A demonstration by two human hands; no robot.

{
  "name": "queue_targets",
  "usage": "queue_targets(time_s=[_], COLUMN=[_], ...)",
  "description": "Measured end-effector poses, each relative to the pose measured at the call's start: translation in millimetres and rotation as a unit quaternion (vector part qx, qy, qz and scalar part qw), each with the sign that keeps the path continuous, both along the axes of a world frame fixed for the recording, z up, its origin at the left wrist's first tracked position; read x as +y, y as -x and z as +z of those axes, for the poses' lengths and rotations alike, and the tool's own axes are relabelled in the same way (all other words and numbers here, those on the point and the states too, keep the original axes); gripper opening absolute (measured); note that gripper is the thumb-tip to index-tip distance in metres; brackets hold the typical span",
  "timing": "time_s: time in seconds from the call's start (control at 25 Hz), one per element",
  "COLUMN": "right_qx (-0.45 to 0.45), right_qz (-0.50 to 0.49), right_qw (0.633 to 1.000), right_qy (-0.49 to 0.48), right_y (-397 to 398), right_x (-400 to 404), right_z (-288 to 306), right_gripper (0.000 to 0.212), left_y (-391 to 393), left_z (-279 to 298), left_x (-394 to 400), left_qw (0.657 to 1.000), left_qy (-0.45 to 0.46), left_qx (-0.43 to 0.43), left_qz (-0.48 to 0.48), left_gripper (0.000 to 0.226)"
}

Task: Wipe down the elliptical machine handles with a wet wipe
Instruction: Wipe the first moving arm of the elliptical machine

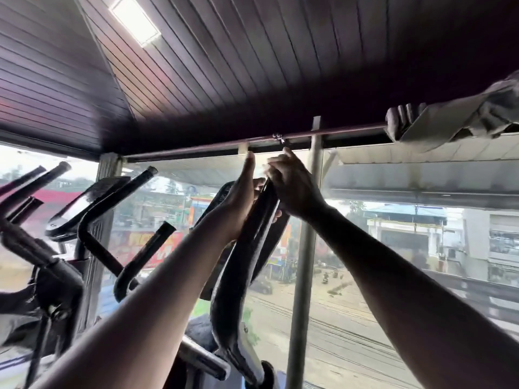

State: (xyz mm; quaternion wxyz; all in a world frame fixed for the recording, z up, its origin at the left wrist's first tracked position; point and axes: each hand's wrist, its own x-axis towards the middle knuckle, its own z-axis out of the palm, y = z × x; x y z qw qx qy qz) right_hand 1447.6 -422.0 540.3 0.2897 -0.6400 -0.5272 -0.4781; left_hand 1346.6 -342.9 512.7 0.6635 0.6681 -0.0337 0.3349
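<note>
Handle (247, 248) of the elliptical machine rises dark and curved through the centre of the frame. Both hands meet at its top. Left hand (241, 203) lies with fingers stretched flat along its left side. Right hand (292, 189) closes its fingers around the upper end; a wet wipe is not clearly visible, maybe it is hidden under the palm. To wipe well, I think the right hand should slide down with steady pressure while the left steadies. Neighbouring handles (134, 234) stand at left, a window post (306, 248) just right.
</note>
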Motion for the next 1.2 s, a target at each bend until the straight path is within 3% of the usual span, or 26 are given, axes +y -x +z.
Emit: queue_targets(time_s=[0.16,0.24,0.36,0.56,0.76,0.96,1.2], right_qx=[-0.099,-0.129,-0.029,-0.044,0.023,0.062,0.230], right_qz=[0.151,0.115,-0.005,0.081,-0.035,0.063,0.095], right_qw=[0.984,0.985,0.995,0.994,0.991,0.982,0.914], right_qy=[-0.004,-0.014,-0.092,-0.058,-0.130,-0.166,-0.321], right_y=[-0.7,-15.8,-29.7,-6.8,-26.5,15.7,6.9], right_x=[-11.7,-10.6,-2.4,0.8,13.8,4.4,13.9], right_z=[-48.9,-27.1,13.6,-19.3,29.6,-38.1,10.3], right_gripper=[0.028,0.030,0.044,0.031,0.021,0.018,0.018], left_y=[-10.4,-12.9,-13.4,-17.6,-21.0,-20.0,-14.2], left_z=[4.7,2.4,1.3,1.9,-1.0,0.3,-0.4], left_x=[-1.4,-1.8,1.9,3.3,4.6,3.3,-3.7], left_qw=[0.999,0.999,0.997,0.995,0.990,0.991,0.994], left_qy=[0.000,-0.026,-0.070,-0.094,-0.137,-0.127,-0.106], left_qx=[-0.026,-0.023,-0.016,-0.022,-0.020,-0.034,-0.039], left_qz=[0.032,0.024,0.023,-0.010,0.016,-0.025,-0.010], left_gripper=[0.096,0.096,0.107,0.099,0.100,0.091,0.093])
